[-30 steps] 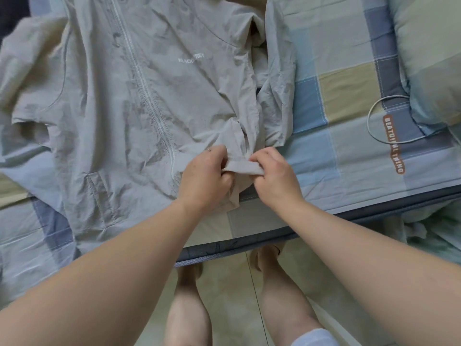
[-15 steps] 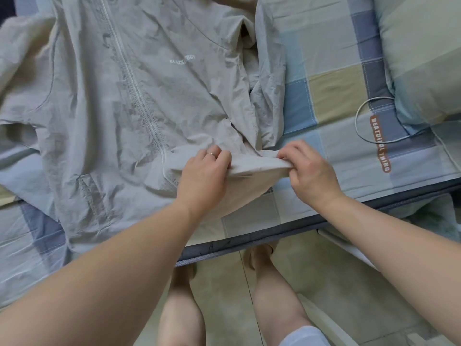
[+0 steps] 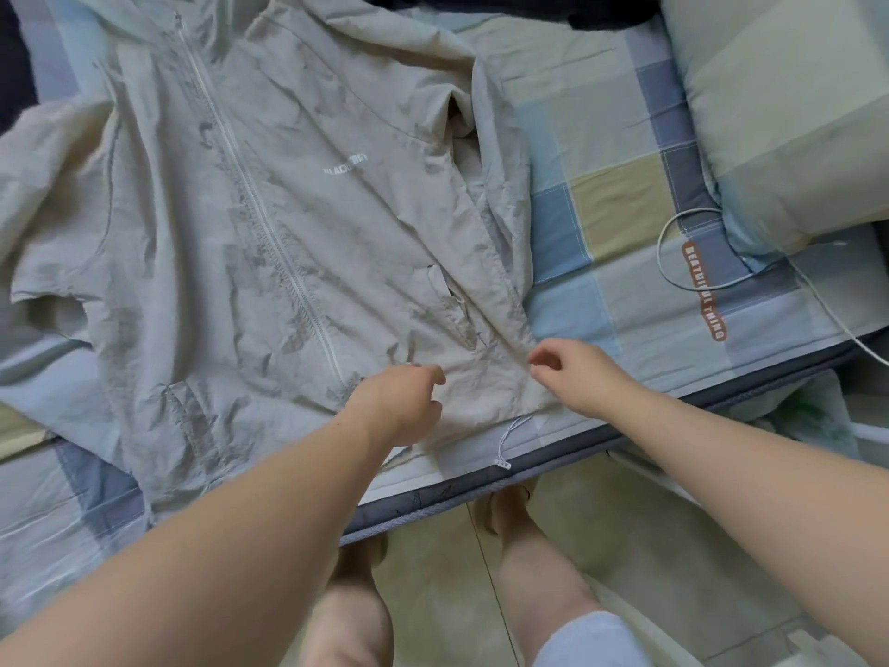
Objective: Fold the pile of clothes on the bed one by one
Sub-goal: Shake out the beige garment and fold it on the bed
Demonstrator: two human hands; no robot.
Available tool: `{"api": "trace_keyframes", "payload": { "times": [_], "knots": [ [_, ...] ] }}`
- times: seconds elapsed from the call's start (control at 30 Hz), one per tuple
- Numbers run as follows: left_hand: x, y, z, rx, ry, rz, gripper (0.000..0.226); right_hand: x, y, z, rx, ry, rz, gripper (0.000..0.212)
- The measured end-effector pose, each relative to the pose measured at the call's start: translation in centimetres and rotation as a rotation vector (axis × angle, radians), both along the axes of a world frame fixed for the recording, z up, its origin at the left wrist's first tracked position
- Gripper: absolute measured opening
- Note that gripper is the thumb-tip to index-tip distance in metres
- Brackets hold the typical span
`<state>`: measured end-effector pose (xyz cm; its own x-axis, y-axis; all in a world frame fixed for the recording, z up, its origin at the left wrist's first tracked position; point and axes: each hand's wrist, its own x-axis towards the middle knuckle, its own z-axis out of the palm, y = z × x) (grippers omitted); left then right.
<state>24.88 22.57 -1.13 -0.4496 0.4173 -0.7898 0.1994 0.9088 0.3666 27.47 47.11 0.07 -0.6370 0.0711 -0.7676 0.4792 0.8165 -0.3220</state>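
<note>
Beige crinkled jacket (image 3: 336,243) flat on checked sheet (image 3: 601,151).

On the chest of the jacket (image 3: 288,223) in front of you there's a short line of white lettering (image 3: 345,165). It opens with "BLAC", and the rest is too blurred to make out. Over to your right, an orange label (image 3: 704,289) on the checked bed sheet (image 3: 601,195) carries white capitals, "BEAUTIFUL THING", running down the strip. The tiny white tag (image 3: 502,463) on the hem cord is too small to read.
</note>
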Motion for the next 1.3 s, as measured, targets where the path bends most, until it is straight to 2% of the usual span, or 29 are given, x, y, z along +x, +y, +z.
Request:
{"api": "trace_keyframes", "payload": {
  "times": [0.13,0.2,0.3,0.37,0.4,0.43,0.53,0.63,0.8,0.9,0.97,1.03,1.1,1.17,1.3],
  "knots": [
    [-3.6,0.3,0.5,0.023,0.110,0.068,0.043,-4.6,0.6,-0.5,0.059,0.091,-0.068,0.029],
    [-5.3,0.9,-0.1,0.042,0.178,0.107,0.045,-7.8,1.3,-1.8,0.092,0.167,-0.087,0.049],
    [-7.8,2.5,-2.2,0.048,0.233,0.156,0.053,-13.4,2.7,-4.5,0.191,0.234,-0.195,0.094],
    [-9.9,3.9,-3.6,0.052,0.252,0.239,0.057,-16.8,3.6,-6.5,0.114,0.204,-0.383,0.107],
    [-11.0,4.8,-4.3,0.057,0.258,0.284,0.058,-18.1,4.1,-7.6,0.023,0.172,-0.500,0.103],
    [-11.9,5.5,-4.7,0.057,0.267,0.324,0.059,-18.7,4.1,-8.2,-0.079,0.120,-0.589,0.090],
    [-14.1,7.5,-5.5,0.062,0.300,0.366,0.061,-18.8,3.9,-9.8,-0.295,-0.060,-0.631,0.017],
    [-15.1,9.1,-5.1,0.019,0.254,0.363,0.062,-18.3,5.2,-9.8,-0.370,0.016,-0.756,0.023],
    [-16.3,11.1,-3.6,-0.037,0.203,0.363,0.055,-20.7,12.2,-4.6,-0.195,0.402,-0.970,0.014],
    [-16.4,12.3,-3.1,-0.038,0.223,0.357,0.057,-22.5,16.2,-1.8,-0.114,0.539,-0.807,0.015],
    [-16.6,13.0,-3.0,-0.037,0.245,0.358,0.059,-23.6,17.7,0.2,-0.152,0.451,-0.604,0.031],
    [-17.0,13.6,-2.8,-0.024,0.283,0.364,0.062,-24.9,18.8,2.6,-0.252,0.185,-0.445,0.049],
    [-17.8,14.2,-2.5,0.003,0.335,0.401,0.065,-26.1,19.7,4.9,-0.254,-0.057,-0.323,0.061],
    [-18.5,14.9,-2.0,0.041,0.403,0.438,0.069,-27.2,20.6,6.7,-0.256,-0.146,-0.313,0.062],
    [-20.5,17.2,-0.4,0.137,0.610,0.459,0.082,-28.8,22.5,10.4,-0.559,-0.160,-0.474,0.051]
  ]
}}
